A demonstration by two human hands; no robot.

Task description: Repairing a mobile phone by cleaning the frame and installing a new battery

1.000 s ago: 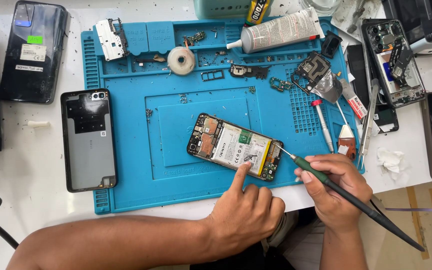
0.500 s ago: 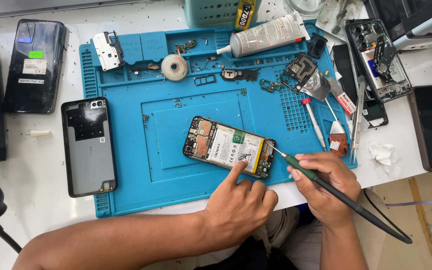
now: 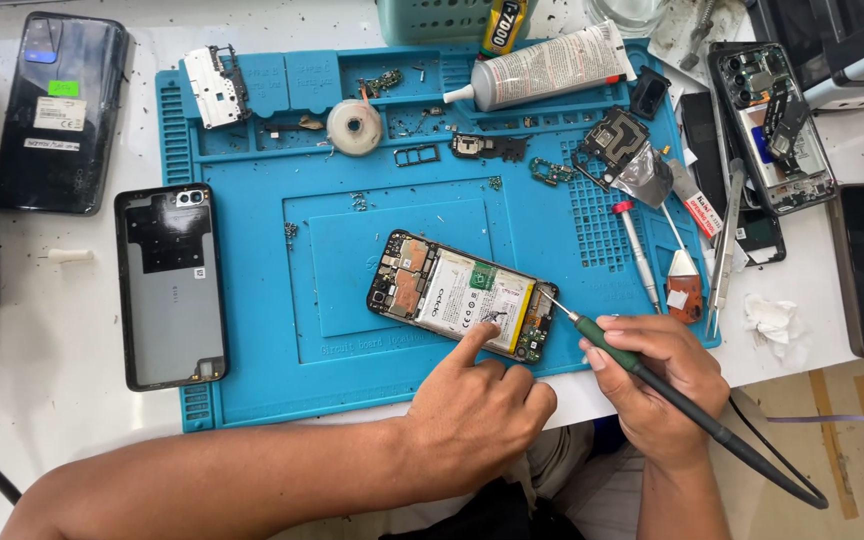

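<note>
Where the white bench shows bare, it is speckled with dark bits, and a blue work mat covers most of its middle. An opened phone lies tilted on the mat's lower centre. The left hand presses one outstretched finger on the phone's battery, other fingers curled. The right hand has its fingers closed around a green-handled soldering iron, tip touching the phone's lower end. Free mat lies left of the phone; a grey back cover overlaps the mat's left edge. Glue tube, screwdriver and tweezers crowd the right side, near the bench's front edge.
</note>
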